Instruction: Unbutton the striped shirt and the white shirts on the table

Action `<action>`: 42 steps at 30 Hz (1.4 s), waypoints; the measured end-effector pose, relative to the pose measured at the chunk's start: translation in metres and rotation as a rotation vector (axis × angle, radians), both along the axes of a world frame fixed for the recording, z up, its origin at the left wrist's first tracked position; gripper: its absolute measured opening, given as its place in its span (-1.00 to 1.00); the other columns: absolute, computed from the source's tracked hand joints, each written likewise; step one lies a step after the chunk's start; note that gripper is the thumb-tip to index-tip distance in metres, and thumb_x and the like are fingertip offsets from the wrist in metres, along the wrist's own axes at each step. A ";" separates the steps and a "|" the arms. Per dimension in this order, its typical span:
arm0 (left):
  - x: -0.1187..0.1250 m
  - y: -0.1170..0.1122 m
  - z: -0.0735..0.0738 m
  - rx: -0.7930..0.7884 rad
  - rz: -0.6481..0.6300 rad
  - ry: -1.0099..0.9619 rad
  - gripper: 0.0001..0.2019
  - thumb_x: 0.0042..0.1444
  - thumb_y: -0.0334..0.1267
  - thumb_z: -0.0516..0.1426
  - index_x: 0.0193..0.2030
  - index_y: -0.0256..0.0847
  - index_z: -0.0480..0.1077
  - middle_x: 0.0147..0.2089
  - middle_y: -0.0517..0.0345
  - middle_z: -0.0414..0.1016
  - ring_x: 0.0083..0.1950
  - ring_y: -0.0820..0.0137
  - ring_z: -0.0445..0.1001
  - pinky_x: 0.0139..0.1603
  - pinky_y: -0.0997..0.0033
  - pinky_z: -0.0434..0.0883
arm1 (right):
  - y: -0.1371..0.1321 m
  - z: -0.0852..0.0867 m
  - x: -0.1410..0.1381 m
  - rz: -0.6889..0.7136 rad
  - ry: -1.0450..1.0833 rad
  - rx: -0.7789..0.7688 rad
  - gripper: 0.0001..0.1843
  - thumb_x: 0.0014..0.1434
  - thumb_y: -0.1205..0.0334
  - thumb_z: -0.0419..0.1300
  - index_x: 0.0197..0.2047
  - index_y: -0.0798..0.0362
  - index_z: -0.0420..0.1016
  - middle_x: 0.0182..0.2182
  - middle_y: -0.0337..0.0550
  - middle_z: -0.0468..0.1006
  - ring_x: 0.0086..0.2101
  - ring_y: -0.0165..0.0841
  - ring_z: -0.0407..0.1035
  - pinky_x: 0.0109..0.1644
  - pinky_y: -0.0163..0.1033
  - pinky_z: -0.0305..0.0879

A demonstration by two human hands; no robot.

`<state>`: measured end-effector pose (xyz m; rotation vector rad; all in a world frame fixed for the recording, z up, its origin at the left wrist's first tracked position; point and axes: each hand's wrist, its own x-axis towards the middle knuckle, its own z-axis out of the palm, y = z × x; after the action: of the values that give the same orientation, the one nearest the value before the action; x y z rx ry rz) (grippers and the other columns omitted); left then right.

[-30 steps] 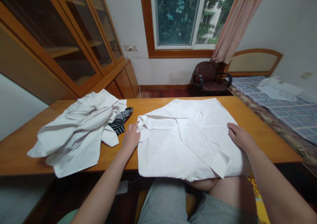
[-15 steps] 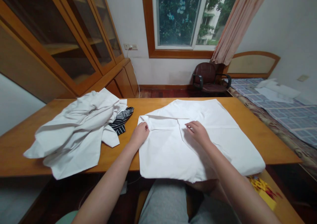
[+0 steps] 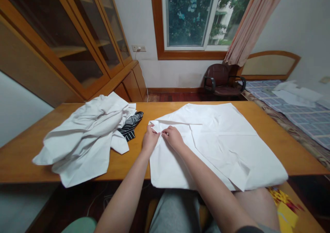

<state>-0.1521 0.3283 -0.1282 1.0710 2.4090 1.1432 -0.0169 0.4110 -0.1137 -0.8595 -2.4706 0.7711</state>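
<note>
A white shirt (image 3: pixel 219 140) lies spread flat on the wooden table (image 3: pixel 23 154), its near edge hanging over the front. My left hand (image 3: pixel 150 139) and my right hand (image 3: pixel 173 136) meet at the shirt's left end, by the collar. Both pinch the white cloth there, fingers curled, thumbs almost touching. A folded flap of the shirt runs diagonally toward the front right.
A crumpled pile of white garments (image 3: pixel 85 136) lies on the left of the table, with a dark striped cloth (image 3: pixel 131 123) peeking out beside it. A glass-door cabinet (image 3: pixel 64 40) stands at the left, a dark chair (image 3: pixel 219 80) under the window, a bed (image 3: pixel 296 106) at the right.
My right hand has travelled from the shirt's right side across to the left end and now meets my left hand at the collar. The left hand shifted slightly onto the cloth.
</note>
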 end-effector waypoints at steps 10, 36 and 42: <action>-0.004 -0.003 -0.013 0.232 -0.061 -0.234 -0.49 0.06 -0.35 0.21 0.14 -0.15 0.15 -0.20 0.10 0.58 -0.23 0.30 0.59 -0.20 0.38 0.45 | 0.002 -0.005 -0.006 -0.020 0.011 -0.077 -0.97 0.17 0.31 0.34 -0.28 0.06 0.58 -0.29 -0.15 0.51 -0.21 -0.32 0.33 -0.06 -0.26 0.18; -0.001 0.000 -0.003 0.364 -0.157 -0.658 -0.42 -0.23 -0.26 0.33 -0.05 -0.19 0.20 -0.29 0.17 0.57 -0.36 0.38 0.53 -0.28 0.42 0.41 | 0.012 -0.010 -0.005 -0.040 0.168 -0.300 -0.90 0.11 0.43 0.30 -0.41 0.09 0.54 -0.38 -0.21 0.49 -0.29 -0.37 0.35 -0.15 -0.28 0.20; 0.005 -0.002 0.002 0.383 -0.150 -0.621 -0.47 -0.23 -0.22 0.33 -0.09 -0.19 0.26 -0.24 0.15 0.56 -0.27 0.36 0.54 -0.20 0.40 0.42 | 0.006 -0.011 -0.007 -0.103 0.172 -0.240 -0.92 0.12 0.37 0.32 -0.41 0.07 0.55 -0.38 -0.18 0.51 -0.29 -0.34 0.36 -0.16 -0.26 0.21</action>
<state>-0.1474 0.3262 -0.1259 0.8096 1.6492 1.6298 -0.0236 0.4171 -0.1250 -0.9527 -2.1958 1.0720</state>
